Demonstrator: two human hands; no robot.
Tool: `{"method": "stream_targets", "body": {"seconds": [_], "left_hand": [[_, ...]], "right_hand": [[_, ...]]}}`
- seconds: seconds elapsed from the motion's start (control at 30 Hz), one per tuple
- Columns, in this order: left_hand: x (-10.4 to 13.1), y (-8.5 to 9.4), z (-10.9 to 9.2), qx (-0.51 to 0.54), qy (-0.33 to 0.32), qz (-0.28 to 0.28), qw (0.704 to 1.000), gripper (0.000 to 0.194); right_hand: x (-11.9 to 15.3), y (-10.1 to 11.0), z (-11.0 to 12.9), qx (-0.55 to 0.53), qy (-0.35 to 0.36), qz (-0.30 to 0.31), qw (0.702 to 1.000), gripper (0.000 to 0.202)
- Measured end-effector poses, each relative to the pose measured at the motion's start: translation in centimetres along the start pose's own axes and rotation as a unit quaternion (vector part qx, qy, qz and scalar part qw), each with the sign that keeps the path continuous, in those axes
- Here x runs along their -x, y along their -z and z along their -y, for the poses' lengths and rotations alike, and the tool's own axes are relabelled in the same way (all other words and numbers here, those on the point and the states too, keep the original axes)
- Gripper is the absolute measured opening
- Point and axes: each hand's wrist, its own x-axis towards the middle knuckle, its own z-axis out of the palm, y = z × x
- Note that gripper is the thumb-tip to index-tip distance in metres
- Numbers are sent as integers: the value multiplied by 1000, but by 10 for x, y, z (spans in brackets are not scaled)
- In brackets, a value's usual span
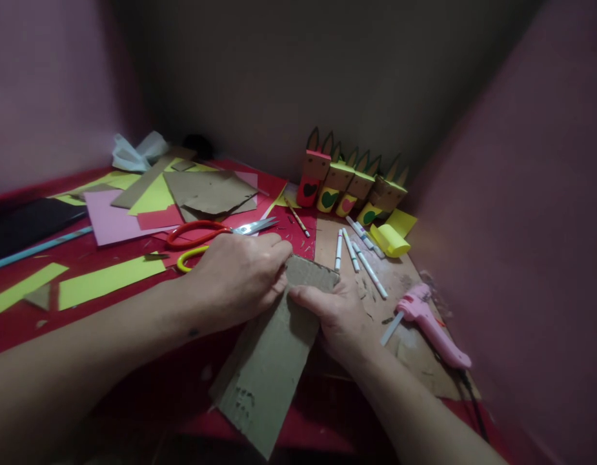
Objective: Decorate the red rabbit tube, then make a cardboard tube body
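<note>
A long strip of brown cardboard slants toward me over the table's front edge, held between both hands. My left hand is closed at the strip's upper left corner, its fingertips bunched against the edge. My right hand grips the right side, thumb flat on top and fingers hidden underneath. Just beyond my left hand lie scissors with one red and one yellow handle, their blades apart.
Paper and cardboard sheets cover the left back. Several small bunny-eared figures stand at the back wall. Several markers, rolled yellow paper and a pink glue gun with a cord lie on the right. A pencil lies mid-table.
</note>
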Motion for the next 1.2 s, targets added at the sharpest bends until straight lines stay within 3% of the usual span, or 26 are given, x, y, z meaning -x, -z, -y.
{"method": "stream_targets", "body": {"seconds": [0.1,0.2,0.27,0.43,0.57,0.87,1.0,1.2], "left_hand": [[-3,4,9,141,59,10,988,16],[-8,8,17,306,131,79,940,20],[-10,9,18,360,170,117,910,20],[-9,4,12,350,204,102,909,20],[-8,4,10,363,193,125,903,21],[-14,22,9,453,278,173,829,17],[-13,17,8,443,254,128,850,19],[-9,4,6,297,174,102,933,20]], "right_hand": [[1,0,3,4,-20,5,1000,12],[1,2,6,13,-28,3,1000,14],[2,1,8,19,-30,1,999,15],[4,-4,11,43,-31,-33,998,12],[5,-4,10,36,-39,5,999,12],[1,5,5,-1,-26,4,1000,13],[1,5,4,14,-25,5,1000,13],[3,3,4,16,-21,11,1000,15]]}}
